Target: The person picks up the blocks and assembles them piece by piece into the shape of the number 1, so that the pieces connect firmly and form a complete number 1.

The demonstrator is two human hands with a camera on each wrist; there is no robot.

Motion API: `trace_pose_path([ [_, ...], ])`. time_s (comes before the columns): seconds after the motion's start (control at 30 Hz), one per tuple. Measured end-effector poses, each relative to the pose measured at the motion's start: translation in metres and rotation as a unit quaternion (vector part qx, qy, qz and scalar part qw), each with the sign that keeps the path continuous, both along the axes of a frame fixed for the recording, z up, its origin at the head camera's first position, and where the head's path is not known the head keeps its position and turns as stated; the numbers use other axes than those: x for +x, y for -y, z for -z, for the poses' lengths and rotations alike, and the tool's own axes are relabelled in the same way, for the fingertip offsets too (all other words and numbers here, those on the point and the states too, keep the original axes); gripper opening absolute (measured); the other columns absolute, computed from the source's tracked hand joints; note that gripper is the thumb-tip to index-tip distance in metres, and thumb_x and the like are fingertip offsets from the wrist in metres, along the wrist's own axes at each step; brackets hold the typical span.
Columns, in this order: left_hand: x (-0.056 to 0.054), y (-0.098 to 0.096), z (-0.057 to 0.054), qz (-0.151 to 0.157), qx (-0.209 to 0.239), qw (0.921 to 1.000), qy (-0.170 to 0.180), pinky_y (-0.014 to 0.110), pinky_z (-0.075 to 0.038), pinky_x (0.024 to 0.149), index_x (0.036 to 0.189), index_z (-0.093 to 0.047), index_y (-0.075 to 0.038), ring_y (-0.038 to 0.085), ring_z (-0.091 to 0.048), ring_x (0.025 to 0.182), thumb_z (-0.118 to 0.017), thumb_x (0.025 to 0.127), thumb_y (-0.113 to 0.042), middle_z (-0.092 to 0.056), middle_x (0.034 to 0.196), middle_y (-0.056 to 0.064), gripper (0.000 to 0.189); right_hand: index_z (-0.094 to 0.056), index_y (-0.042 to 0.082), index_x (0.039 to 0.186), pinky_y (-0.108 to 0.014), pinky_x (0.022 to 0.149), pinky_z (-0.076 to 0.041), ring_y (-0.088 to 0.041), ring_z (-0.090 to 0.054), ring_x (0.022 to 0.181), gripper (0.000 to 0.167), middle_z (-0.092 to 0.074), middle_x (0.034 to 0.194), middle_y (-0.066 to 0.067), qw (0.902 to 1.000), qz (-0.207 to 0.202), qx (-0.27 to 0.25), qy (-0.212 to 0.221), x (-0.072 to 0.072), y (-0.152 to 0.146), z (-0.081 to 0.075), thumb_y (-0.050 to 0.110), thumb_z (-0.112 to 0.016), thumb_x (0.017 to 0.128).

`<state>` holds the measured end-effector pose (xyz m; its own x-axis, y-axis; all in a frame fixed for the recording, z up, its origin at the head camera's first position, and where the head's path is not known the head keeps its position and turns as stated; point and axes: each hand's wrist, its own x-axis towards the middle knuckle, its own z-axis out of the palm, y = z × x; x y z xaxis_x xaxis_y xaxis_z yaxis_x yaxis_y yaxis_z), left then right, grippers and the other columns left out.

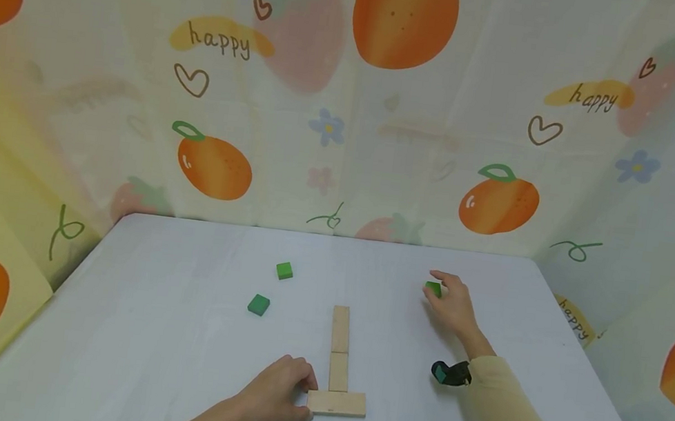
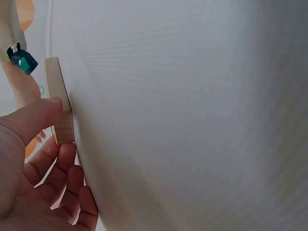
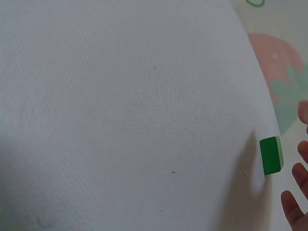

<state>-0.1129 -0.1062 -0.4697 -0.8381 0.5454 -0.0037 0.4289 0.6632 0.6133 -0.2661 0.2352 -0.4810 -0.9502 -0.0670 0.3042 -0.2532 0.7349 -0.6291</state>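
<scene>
My left hand (image 1: pixel 275 394) pinches the left end of a flat wooden block (image 1: pixel 343 404) lying crosswise; in the left wrist view the thumb (image 2: pixel 48 111) lies over its near end and the fingers (image 2: pixel 62 166) curl at its other side. Two more wooden blocks (image 1: pixel 339 329) run end to end away from its middle, forming an upside-down T. At the back right, my right hand (image 1: pixel 454 310) is spread around a small green block (image 1: pixel 433 289). The right wrist view shows that green block (image 3: pixel 272 155) on the table, a gap between it and the fingertips (image 3: pixel 288 199).
Two other green blocks, a lighter one (image 1: pixel 284 270) and a darker one (image 1: pixel 258 305), lie left of the wooden blocks. A black wrist camera (image 1: pixel 450 373) sticks out from the right wrist. Behind the white table (image 1: pixel 143 327) hangs a fruit-print cloth (image 1: pixel 342 169).
</scene>
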Motion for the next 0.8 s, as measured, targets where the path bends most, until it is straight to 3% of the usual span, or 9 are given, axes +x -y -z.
trace_pose_path([
  [0.27,0.0007,-0.0014,-0.0028,-0.003,-0.003,0.9999,0.01,0.019,-0.04,0.07,0.085,-0.059,-0.021,0.001,-0.04,0.076,-0.077,0.068,-0.021,-0.051,0.079,-0.017,0.025,-0.049,-0.006,0.125,-0.052,0.093,-0.037,-0.043,-0.047,0.111,0.046,-0.049,0.124,-0.028,0.9981,0.021,0.0,0.057,-0.0007,-0.0094,0.0019,0.015,-0.06,0.086],
  [0.8,-0.0015,0.0003,0.0016,0.002,-0.006,0.9999,0.012,0.02,-0.04,0.07,0.086,-0.059,-0.023,0.001,-0.041,0.077,-0.077,0.068,-0.023,-0.052,0.082,-0.018,0.026,-0.044,-0.007,0.13,-0.052,0.094,-0.035,-0.042,-0.047,0.111,0.051,-0.05,0.124,-0.028,0.9942,0.035,0.039,0.094,0.002,-0.0105,0.0064,0.015,-0.056,0.086],
])
